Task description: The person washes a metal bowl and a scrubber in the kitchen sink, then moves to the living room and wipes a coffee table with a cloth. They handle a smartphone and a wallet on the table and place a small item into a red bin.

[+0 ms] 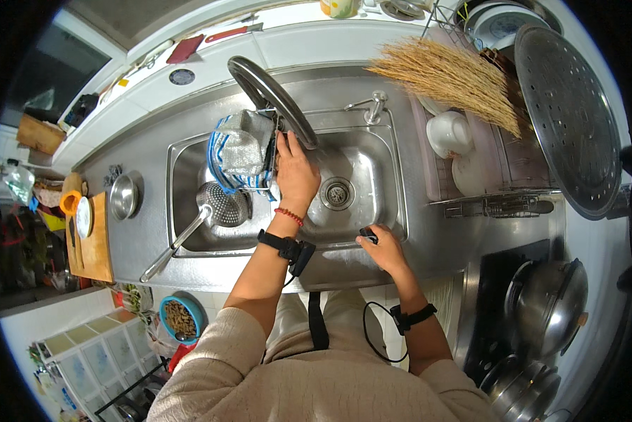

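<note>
My left hand (298,171) reaches beneath the arched metal faucet (281,100), between the two basins. Its fingertips are at the edge of a wire rack (275,145) draped with a silvery mesh cloth (247,142) and a blue-and-white striped cloth (218,161). What lies under its palm is hidden. At the front rim of the right sink basin (361,169), my right hand (387,250) grips a small black object (368,235), mostly covered by the fingers. A perforated metal skimmer (223,205) rests in the left basin (189,235), its handle lying over the front rim.
A metal bowl (123,198) and a wooden cutting board (102,237) stand left. On the right are a dish rack (437,184) with a white bowl (449,133), a straw whisk broom (448,79), a large perforated steamer plate (569,121) and a lidded wok (550,306).
</note>
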Motion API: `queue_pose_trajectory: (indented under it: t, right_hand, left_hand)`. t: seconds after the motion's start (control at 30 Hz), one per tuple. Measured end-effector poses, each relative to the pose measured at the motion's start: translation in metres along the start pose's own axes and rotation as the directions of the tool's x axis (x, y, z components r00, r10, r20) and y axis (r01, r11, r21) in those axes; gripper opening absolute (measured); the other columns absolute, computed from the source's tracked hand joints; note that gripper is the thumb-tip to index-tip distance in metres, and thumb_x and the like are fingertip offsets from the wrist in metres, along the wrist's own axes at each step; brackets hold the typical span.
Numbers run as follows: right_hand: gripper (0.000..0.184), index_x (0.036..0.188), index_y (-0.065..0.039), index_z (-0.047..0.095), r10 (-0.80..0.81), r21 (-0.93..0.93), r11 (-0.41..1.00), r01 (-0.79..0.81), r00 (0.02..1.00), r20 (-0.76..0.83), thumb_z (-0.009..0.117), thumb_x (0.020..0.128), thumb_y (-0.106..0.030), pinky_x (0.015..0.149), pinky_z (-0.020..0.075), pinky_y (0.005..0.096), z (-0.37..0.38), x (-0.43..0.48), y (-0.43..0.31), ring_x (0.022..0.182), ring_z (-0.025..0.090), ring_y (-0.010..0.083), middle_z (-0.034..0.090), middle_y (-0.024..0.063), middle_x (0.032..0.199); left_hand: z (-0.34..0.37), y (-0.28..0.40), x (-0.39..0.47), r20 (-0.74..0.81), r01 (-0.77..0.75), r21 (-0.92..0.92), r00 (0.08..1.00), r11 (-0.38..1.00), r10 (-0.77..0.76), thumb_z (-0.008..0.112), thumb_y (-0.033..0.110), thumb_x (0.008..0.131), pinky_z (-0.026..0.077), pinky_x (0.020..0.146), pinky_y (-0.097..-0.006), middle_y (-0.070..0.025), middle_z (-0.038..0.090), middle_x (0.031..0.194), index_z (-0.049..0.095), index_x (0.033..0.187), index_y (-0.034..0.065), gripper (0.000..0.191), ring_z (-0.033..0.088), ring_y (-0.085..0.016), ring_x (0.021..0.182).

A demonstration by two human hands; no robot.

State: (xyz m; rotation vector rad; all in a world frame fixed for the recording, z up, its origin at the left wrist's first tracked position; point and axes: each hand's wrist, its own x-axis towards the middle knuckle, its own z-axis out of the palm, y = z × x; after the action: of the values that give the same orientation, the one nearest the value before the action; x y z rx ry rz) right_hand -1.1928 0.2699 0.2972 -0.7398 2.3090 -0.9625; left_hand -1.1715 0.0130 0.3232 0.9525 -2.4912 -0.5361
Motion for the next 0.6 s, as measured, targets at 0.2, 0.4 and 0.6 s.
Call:
queue_pose_trajectory:
  t: [0.2,0.4,0.6]
  right_hand:
    - [0.038,0.105,0.001,0.065,0.012,-0.001,1.0,-0.012,1.0,0.009,0.07,0.085,-0.03,0.082,0.0496,0.04,0.002,-0.003,0.004,0.093,0.064,0.0341,0.066,0.0178,0.1]
    - [0.037,0.107,0.001,0.065,-0.016,0.033,0.999,0.016,1.0,-0.011,0.071,0.085,-0.029,0.081,0.05,0.0396,-0.001,0.004,-0.01,0.092,0.064,0.0329,0.065,0.0177,0.101]
    - [0.036,0.108,-0.001,0.066,0.021,0.082,0.996,-0.021,1.0,-0.006,0.071,0.085,-0.028,0.08,0.0502,0.0378,-0.009,0.013,-0.017,0.091,0.065,0.0292,0.065,0.0161,0.101]
  left_hand:
    - [-0.003,-0.006,0.019,0.249,0.051,0.185,0.964,0.981,-0.097,0.058,0.016,0.083,0.056,0.067,-0.0488,-0.0224,0.068,0.088,0.02,0.149,0.0021,0.077,0.068,-0.039,0.07]
    - [0.01,-0.026,0.032,0.364,0.203,0.17,0.896,0.964,-0.253,0.054,0.012,0.086,0.055,0.076,-0.0499,-0.0266,0.068,0.094,0.025,0.145,0.0021,0.066,0.068,-0.043,0.088]
    - [-0.036,-0.02,0.012,0.509,0.377,-0.49,0.856,0.786,-0.092,0.057,0.006,0.082,0.055,0.078,-0.0453,-0.0177,0.064,0.106,0.036,0.141,0.0012,0.062,0.067,-0.031,0.085]
